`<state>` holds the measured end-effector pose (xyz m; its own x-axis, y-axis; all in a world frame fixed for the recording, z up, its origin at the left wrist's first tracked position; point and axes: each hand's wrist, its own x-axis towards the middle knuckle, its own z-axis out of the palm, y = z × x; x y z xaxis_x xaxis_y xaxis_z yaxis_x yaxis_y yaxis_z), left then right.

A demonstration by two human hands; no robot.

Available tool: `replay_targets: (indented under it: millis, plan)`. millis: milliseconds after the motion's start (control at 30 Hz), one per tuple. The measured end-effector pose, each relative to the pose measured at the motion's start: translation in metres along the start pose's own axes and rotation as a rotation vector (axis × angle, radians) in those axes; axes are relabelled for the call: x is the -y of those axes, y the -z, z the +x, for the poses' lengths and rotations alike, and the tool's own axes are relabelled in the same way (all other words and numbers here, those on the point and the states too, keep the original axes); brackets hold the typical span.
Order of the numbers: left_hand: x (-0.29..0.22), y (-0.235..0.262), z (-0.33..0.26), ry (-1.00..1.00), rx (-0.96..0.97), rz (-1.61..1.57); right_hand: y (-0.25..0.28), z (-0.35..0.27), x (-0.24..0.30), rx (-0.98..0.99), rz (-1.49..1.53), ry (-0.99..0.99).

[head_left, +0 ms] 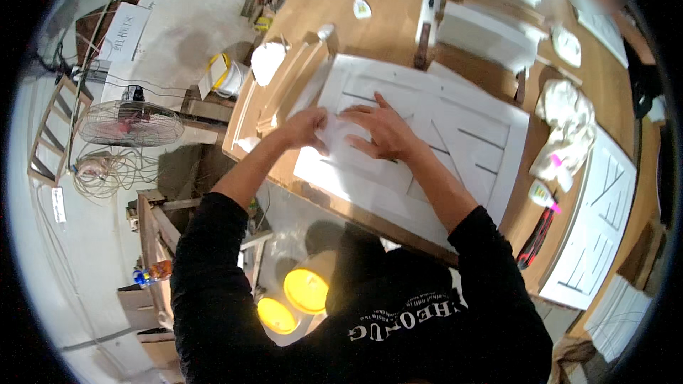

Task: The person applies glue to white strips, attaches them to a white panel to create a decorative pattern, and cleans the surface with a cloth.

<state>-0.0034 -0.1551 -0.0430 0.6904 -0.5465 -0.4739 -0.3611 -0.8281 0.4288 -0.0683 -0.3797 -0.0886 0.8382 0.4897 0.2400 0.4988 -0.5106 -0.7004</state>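
A white panel (462, 124) with straight and slanting slots lies flat on the wooden table in front of me. Near its left end, my left hand (309, 130) has curled fingers closed on a thin white sheet (337, 135), whose exact kind I cannot make out. My right hand (382, 130) rests over the panel just right of it, fingers spread and stretched out. Between the two hands the white sheet blends into the bright panel, so its outline is hard to follow.
Stacked white panels (487, 35) stand at the far right. A white cloth (565, 117), a glue bottle (542, 193) and a red-and-black handled tool (537, 238) lie right, beside another slotted panel (594, 220). Left stands a fan (130, 124); yellow-lidded buckets (306, 290) sit below. Another person (637, 46) is far right.
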Motion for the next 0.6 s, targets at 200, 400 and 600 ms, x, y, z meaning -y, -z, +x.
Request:
replay_targets:
  millis: [200, 400, 600]
  plan:
    - [0.018, -0.001, -0.002, -0.140, -0.008, -0.068, -0.002, 0.008, 0.011, 0.007, -0.073, -0.116]
    - [0.028, -0.032, -0.023, 0.017, -0.458, -0.778, 0.005, 0.005, 0.030, -0.128, -0.349, -0.255]
    - [0.043, -0.107, -0.060, -0.072, -0.737, -0.784, 0.005, 0.033, 0.071, 0.196, -0.189, -0.479]
